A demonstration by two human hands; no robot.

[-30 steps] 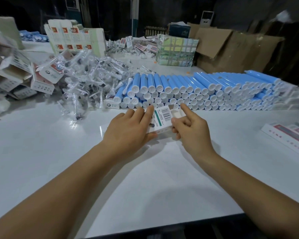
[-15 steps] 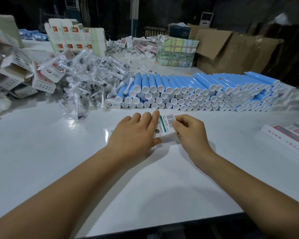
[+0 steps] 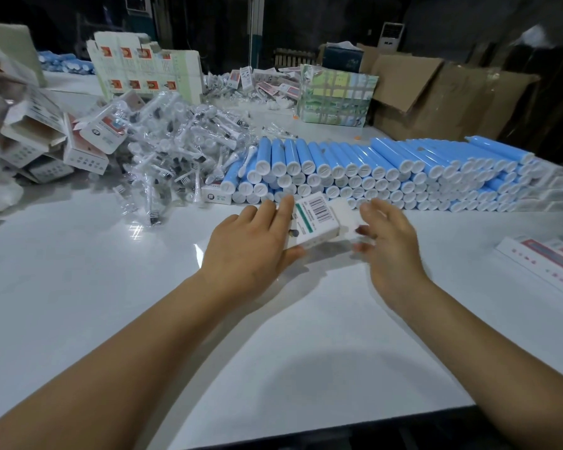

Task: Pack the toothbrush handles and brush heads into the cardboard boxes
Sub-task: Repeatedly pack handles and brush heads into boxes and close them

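At the far left of the white table (image 3: 78, 287) lies a loose heap of open cardboard boxes (image 3: 46, 141), at least five, their count unclear where they overlap. Next comes one pile of bagged brush heads (image 3: 173, 151), too many and too tangled to count. Right of it stands one stack of blue toothbrush handles (image 3: 371, 170), several dozen, white caps facing the camera in about four layers. In front of the stack, one small box (image 3: 312, 220) with a barcode label is held just above the table. The left hand (image 3: 251, 248) reaches forward palm down, fingers over the box's top and thumb under its near edge, gripping it. The right hand (image 3: 387, 235) is at the box's open white flap, its fingers blurred, so whether it pinches the flap cannot be told. At the far right edge lie at least two flat packs (image 3: 546, 258)
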